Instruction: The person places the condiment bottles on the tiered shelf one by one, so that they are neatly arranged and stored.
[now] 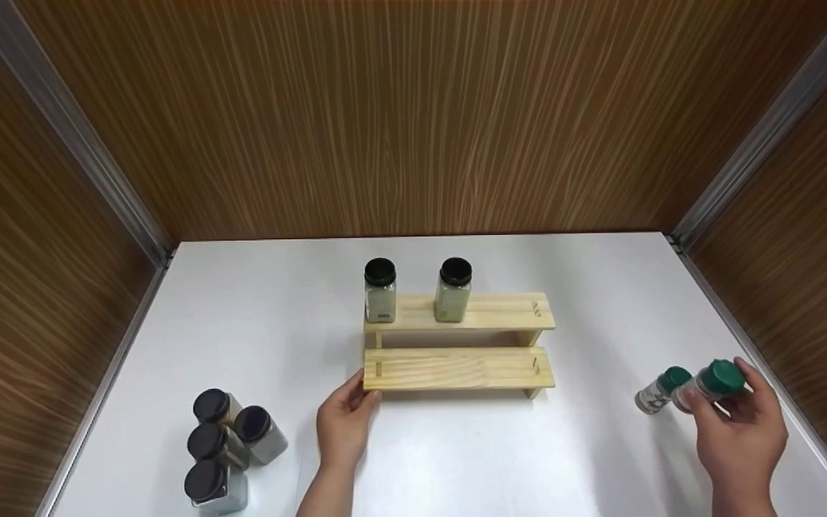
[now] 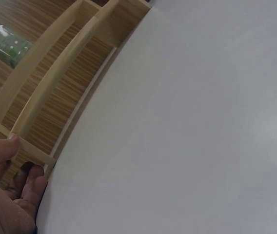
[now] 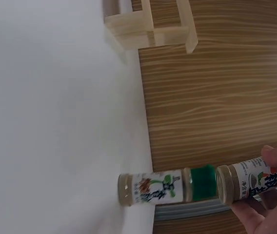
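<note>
A two-tier wooden rack (image 1: 459,368) stands mid-table. My left hand (image 1: 345,418) grips the left end of its lower tier, thumb and fingers at the end piece in the left wrist view. On the upper tier stand two black-capped spice jars, one at the left end (image 1: 380,291) and one near the middle (image 1: 454,291). At the right, my right hand (image 1: 742,431) holds a green-capped spice bottle (image 3: 258,178) with a white label, raised off the table. Beside it, a second green-capped spice bottle (image 3: 157,187) stands on the table.
Several black-capped spice jars (image 1: 218,449) are grouped at the left front of the white table (image 1: 500,459). Wood-grain panels (image 1: 413,122) enclose the back and both sides, with metal strips (image 1: 765,115) along the corners.
</note>
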Demonstrator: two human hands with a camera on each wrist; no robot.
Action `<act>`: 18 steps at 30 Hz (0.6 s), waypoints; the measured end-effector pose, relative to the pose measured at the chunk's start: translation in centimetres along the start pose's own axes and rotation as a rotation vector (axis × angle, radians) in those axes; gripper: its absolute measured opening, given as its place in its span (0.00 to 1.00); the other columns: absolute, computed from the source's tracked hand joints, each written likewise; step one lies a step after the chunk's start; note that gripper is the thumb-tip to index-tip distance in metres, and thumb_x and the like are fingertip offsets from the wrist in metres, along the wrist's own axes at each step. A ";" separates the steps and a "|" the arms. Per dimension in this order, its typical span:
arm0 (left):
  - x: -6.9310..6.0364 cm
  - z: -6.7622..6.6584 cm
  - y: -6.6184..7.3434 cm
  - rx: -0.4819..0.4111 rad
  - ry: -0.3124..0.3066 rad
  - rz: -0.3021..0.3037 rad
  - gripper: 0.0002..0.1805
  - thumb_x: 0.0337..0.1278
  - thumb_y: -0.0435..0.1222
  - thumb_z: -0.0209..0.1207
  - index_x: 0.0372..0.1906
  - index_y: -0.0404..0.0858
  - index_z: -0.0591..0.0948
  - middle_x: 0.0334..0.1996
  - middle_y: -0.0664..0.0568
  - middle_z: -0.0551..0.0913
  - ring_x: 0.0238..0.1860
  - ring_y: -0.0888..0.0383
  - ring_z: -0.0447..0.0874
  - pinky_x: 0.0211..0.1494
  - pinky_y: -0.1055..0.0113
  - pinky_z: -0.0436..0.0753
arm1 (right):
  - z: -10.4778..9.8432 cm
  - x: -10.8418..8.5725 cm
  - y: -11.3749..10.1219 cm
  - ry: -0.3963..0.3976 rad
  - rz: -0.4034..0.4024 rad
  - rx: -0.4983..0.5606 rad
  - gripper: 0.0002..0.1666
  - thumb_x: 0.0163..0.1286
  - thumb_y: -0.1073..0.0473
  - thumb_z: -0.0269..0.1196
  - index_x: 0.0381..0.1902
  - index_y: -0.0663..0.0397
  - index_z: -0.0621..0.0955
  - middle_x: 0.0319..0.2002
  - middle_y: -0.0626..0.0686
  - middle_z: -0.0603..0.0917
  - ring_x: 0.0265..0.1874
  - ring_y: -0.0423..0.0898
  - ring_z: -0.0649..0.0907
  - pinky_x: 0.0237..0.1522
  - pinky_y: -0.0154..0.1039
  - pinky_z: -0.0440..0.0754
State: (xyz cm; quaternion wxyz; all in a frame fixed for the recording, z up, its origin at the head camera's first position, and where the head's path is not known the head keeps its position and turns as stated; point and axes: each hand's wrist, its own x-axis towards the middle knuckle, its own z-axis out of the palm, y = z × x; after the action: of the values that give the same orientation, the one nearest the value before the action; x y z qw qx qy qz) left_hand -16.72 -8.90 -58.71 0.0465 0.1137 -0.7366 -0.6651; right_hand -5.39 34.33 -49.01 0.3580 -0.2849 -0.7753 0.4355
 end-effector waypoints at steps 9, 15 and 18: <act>0.0 0.0 0.1 -0.009 -0.005 -0.013 0.24 0.62 0.26 0.72 0.63 0.34 0.85 0.56 0.39 0.88 0.53 0.48 0.88 0.51 0.70 0.87 | 3.0 0.6 -2.5 -0.032 -0.157 0.132 0.44 0.59 0.83 0.69 0.73 0.57 0.77 0.48 0.29 0.83 0.48 0.28 0.83 0.50 0.23 0.81; -0.2 0.0 0.2 -0.025 -0.001 -0.004 0.25 0.61 0.26 0.72 0.63 0.34 0.85 0.55 0.39 0.88 0.52 0.48 0.88 0.49 0.72 0.87 | 5.4 0.7 -3.9 -0.093 -0.201 0.192 0.42 0.60 0.84 0.69 0.72 0.59 0.77 0.48 0.31 0.84 0.45 0.31 0.85 0.47 0.22 0.82; -0.2 0.0 0.2 -0.026 0.002 -0.004 0.25 0.60 0.26 0.73 0.63 0.34 0.85 0.55 0.39 0.88 0.53 0.48 0.88 0.49 0.72 0.86 | 6.5 0.8 -4.5 -0.121 -0.213 0.211 0.42 0.60 0.84 0.70 0.71 0.60 0.77 0.50 0.33 0.83 0.44 0.31 0.85 0.48 0.22 0.82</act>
State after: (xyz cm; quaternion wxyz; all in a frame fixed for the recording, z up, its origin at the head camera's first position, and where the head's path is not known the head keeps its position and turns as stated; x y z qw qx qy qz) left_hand -16.53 -8.86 -58.50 0.0475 0.1151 -0.7277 -0.6745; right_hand -11.70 29.77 -47.18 0.3829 -0.1352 -0.7710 0.4905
